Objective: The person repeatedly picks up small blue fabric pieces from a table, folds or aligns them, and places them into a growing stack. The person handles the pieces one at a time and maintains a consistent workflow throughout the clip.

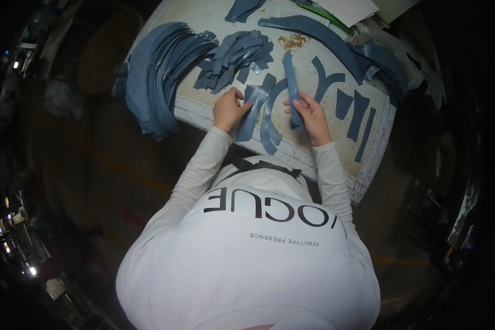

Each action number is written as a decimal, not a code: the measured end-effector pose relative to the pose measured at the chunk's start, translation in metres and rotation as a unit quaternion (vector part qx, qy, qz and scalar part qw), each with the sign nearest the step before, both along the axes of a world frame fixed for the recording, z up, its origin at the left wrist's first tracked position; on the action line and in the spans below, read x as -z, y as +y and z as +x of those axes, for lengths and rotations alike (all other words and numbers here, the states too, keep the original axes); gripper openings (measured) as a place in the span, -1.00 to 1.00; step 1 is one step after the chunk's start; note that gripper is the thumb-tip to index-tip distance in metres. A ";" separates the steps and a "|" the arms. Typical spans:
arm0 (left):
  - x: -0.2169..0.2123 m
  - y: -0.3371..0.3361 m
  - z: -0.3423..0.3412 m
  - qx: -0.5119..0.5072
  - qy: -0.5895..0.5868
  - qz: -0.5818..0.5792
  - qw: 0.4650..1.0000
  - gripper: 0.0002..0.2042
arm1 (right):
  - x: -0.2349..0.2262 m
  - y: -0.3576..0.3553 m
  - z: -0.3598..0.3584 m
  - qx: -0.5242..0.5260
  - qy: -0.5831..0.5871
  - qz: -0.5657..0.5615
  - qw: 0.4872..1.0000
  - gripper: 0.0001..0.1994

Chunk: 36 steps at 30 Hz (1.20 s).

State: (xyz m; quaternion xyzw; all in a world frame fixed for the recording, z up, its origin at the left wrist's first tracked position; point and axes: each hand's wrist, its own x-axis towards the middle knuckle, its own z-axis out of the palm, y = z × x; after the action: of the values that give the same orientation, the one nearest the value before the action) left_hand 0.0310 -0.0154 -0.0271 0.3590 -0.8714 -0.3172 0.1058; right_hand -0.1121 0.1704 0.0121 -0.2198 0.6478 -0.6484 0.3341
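Observation:
My right hand [312, 117] grips a long, narrow blue leather-like strip [291, 82] between thumb and fingers, its far end pointing away from me. To its left, my left hand [229, 110] has loosely curled fingers, with the thumb apart and touching the edge of a wide blue cut piece [249, 118] on the table. Between the hands lies a curved blue piece [267, 126], partly under other pieces. A small pile of yellowish rings or loops [293, 42] sits beyond the strip's far end.
The pale worktable [203, 111] holds a large fanned stack of curved blue pieces [154, 77] at left and a heap of smaller ones [236, 58]. A forked piece [326, 77] and several flat pieces lie at right. Long curved bands [319, 33] and papers [349, 8] occupy the far side.

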 end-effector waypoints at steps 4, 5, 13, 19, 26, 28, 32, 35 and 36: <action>0.005 0.012 -0.003 -0.034 0.045 -0.026 0.998 -0.82 | 0.029 0.004 0.013 0.028 0.253 0.115 0.960 -0.67; 0.006 0.011 -0.003 -0.023 0.060 -0.052 0.997 -0.84 | 0.031 0.003 0.013 0.033 0.268 0.116 0.956 -0.67; 0.011 -0.009 0.004 0.046 0.192 0.038 0.980 -0.91 | 0.037 -0.060 -0.004 -0.024 0.450 0.136 0.882 -0.67; 0.000 0.004 0.010 -0.085 0.125 -0.035 0.988 -0.73 | 0.031 -0.078 -0.010 -0.081 0.384 0.133 0.910 -0.81; 0.002 0.030 0.019 -0.031 0.043 -0.036 0.998 -0.64 | -0.003 -0.073 -0.011 0.047 0.352 0.050 0.934 -0.86; 0.011 0.025 0.019 -0.041 0.067 0.004 0.997 -0.69 | -0.012 -0.072 -0.018 0.067 0.330 0.061 0.940 -0.88; 0.023 -0.002 0.030 -0.059 0.096 0.214 0.970 -0.78 | -0.033 -0.065 -0.031 0.066 0.243 -0.004 0.968 -0.87; 0.023 -0.015 0.046 -0.048 0.057 0.317 0.945 -0.82 | -0.046 -0.058 -0.032 0.005 0.200 -0.036 0.979 -0.86; 0.022 -0.016 0.051 -0.037 0.043 0.309 0.949 -0.84 | -0.048 -0.056 -0.032 -0.021 0.179 -0.040 0.983 -0.87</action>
State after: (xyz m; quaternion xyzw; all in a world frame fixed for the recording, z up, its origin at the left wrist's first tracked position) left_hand 0.0819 -0.0316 -0.0492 0.3921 -0.7113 -0.5820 0.0389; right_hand -0.1437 0.1149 0.0601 -0.3593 0.6656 -0.6170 0.2174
